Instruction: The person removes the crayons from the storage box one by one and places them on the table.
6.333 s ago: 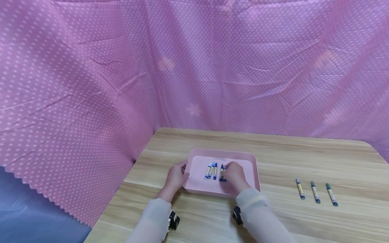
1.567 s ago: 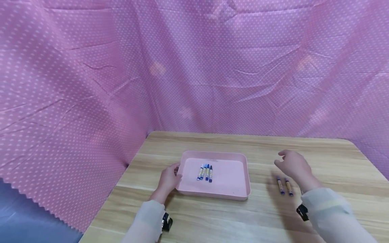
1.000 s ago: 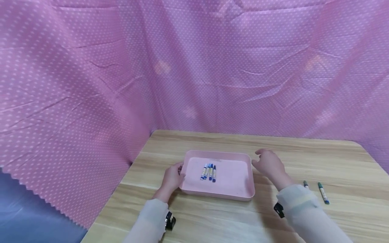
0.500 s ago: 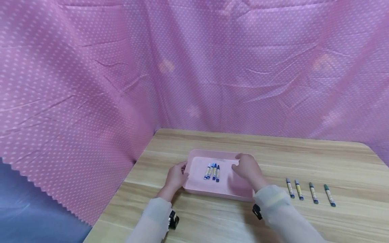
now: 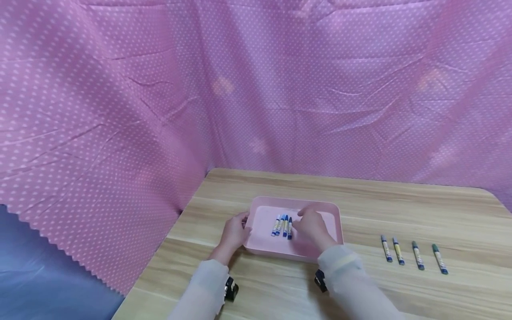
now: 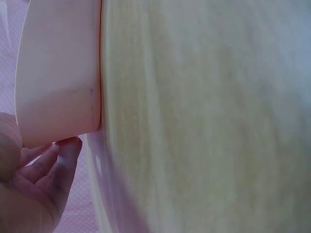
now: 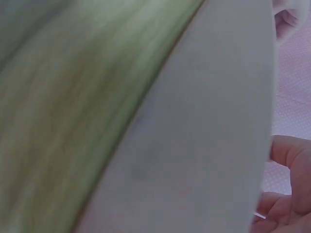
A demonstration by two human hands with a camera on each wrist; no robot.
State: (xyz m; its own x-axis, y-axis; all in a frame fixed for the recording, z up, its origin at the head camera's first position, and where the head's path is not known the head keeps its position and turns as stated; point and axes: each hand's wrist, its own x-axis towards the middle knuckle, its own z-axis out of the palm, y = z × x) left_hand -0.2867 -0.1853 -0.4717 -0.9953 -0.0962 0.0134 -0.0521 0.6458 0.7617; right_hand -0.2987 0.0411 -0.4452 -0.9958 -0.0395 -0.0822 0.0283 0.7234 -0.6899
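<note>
My left hand (image 5: 233, 232) grips the left rim of a shallow pink tray (image 5: 264, 254), the thumb over the edge; in the left wrist view its fingers (image 6: 68, 158) curl against the tray's outer wall. Inside the tray several crayons lie side by side, from a pale one (image 5: 275, 226) to a dark navy one (image 5: 290, 228). Over the tray's right half hovers my right hand (image 5: 315, 229), thumb and forefinger spread just beside the navy crayon. The right wrist view shows that thumb (image 7: 286, 148) behind the tray wall (image 7: 209, 126), with no crayon visible.
On the wooden table (image 5: 280, 289), right of the tray, a row of spaced crayons runs from a light blue one (image 5: 386, 249) to a green one (image 5: 440, 259). A pink dotted curtain (image 5: 300, 111) hangs behind the table and on its left.
My right hand has come back from over the table on the right to the tray's crayons. Compared with the oldest frame, the tray holds one crayon fewer and the table row one more.
</note>
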